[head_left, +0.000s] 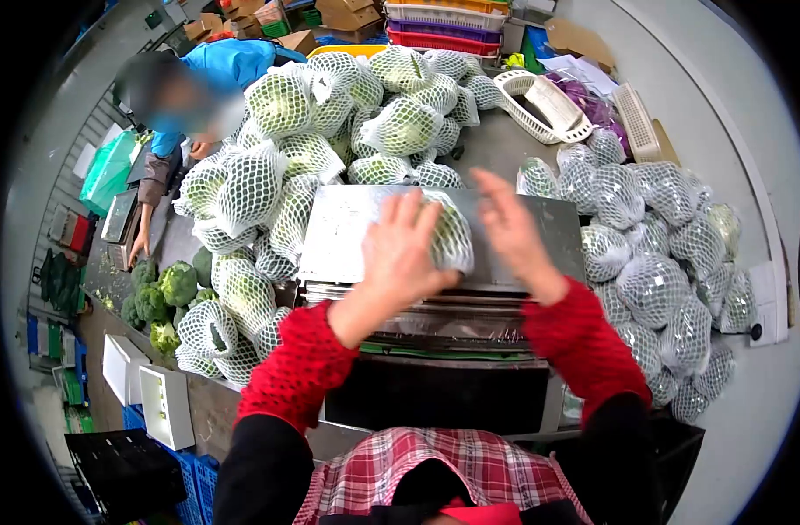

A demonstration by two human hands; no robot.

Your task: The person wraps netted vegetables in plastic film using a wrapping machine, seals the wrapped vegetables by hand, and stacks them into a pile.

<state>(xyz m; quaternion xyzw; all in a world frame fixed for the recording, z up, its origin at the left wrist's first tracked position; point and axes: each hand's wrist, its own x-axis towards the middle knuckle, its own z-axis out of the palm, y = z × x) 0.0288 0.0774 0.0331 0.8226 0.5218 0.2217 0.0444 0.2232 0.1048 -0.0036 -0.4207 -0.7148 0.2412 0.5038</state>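
Note:
A pale green vegetable in a white foam net (452,234) lies on the flat metal top of a wrapping bench (338,232), between my two hands. My left hand (401,249) is at its left side, fingers spread and thumb reaching below it; it looks to be touching the net. To the right, my right hand (512,229) is held over the metal top, slightly blurred, fingers stretched out and apart from the vegetable. Neither hand is closed round anything.
Netted vegetables (282,101) are heaped behind and left. Shiny film-wrapped ones (653,280) pile up at right. Loose broccoli (178,282) lies at left, near a co-worker's hand (139,245). A white plastic basket (513,83) and stacked crates (443,39) stand behind.

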